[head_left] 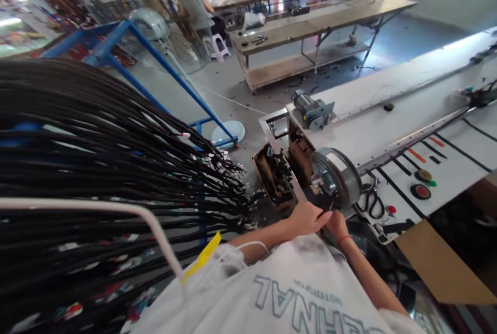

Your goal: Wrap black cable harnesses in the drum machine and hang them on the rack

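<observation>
Both my hands are close together at the near end of the white bench, just below a round grey drum with a metal fitting on its face. The fingers of my left hand are closed and pointed towards my right hand, which is also closed and wears a red band at the wrist. Something thin and dark shows by the fingertips, too small to name. Black-handled scissors lie on the bench right of the drum. Below and left of it, an open cardboard box holds dark pieces.
Many black wire harnesses hang over a blue frame on the left. A motor sits on the bench. Tape rolls and black strips lie at right. Another person stands beyond the frame, near a white stool.
</observation>
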Demonstrator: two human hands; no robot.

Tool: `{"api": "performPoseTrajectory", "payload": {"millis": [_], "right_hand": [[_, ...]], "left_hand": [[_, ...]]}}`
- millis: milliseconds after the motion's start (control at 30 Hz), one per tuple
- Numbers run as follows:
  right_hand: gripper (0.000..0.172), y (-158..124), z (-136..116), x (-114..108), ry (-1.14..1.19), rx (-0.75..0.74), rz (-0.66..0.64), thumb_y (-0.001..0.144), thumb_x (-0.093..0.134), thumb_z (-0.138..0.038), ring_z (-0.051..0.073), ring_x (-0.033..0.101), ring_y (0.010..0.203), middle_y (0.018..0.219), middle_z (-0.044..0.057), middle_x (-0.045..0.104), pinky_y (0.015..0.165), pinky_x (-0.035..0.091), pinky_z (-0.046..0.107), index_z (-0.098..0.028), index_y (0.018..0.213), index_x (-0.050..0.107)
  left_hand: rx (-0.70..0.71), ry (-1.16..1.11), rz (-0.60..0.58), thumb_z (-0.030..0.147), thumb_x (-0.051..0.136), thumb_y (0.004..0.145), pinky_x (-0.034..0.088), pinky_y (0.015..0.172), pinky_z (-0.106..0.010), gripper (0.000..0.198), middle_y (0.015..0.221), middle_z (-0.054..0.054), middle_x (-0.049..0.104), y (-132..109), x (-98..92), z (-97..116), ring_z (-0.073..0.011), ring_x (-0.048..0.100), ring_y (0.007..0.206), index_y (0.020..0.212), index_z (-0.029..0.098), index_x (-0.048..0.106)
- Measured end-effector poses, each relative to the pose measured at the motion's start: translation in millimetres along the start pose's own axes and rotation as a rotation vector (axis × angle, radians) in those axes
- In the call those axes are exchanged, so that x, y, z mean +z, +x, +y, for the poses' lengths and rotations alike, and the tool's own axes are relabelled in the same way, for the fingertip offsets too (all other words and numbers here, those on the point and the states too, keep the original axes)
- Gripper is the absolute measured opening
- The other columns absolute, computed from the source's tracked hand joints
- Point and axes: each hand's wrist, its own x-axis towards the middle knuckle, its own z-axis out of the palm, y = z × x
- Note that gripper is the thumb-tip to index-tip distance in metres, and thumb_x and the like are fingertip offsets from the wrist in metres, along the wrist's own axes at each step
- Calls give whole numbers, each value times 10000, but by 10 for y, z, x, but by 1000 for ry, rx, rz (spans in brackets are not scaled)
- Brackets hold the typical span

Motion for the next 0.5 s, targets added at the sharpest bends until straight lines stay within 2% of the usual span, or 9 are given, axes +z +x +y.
{"api": "performPoseTrajectory", "payload": {"millis": [100,200,267,367,433,500], "right_hand": [[319,-171,57,-4,361,-67,-219,846,445,-359,159,568,503,527,36,591,514,391,247,-188,606,566],[472,-419,31,-58,635,-77,-413,838,449,-607,128,491,394,549,8,606,410,322,232,-165,828,614],[590,-542,12,-119,737,-51,-428,805,450,-709,115,475,375,565,8,616,386,296,220,-152,923,607],[649,-624,11,-203,826,-28,-358,775,466,-761,105,485,387,592,17,629,388,302,211,-144,935,588],[649,-631,11,-244,853,-21,-346,759,488,-766,103,501,398,595,20,632,396,302,208,-144,919,582],[628,-627,-1,-286,857,-28,-359,749,512,-758,104,517,409,599,26,640,403,295,206,-148,886,575]], "left_hand": [[-164,-121,-78,474,259,1011,495,766,-308,625,753,-116,721,192,-77,-110,-237,688,804,764,133,721],[-317,-304,7,361,347,1000,483,891,-331,420,990,-134,724,533,-14,-332,-246,661,979,1004,119,690],[-364,-618,-16,320,405,978,492,905,-343,345,1087,-126,704,726,113,-451,-236,655,998,1157,121,624],[-420,-994,-159,304,337,995,524,854,-347,379,1045,-130,708,864,326,-538,-216,681,918,1205,97,576],[-414,-1051,-168,321,308,1007,520,863,-327,394,1034,-135,709,877,420,-563,-201,684,919,1186,97,578],[-409,-1007,-129,359,369,998,510,877,-321,374,1040,-144,705,858,443,-597,-209,676,942,1148,98,590]]}}
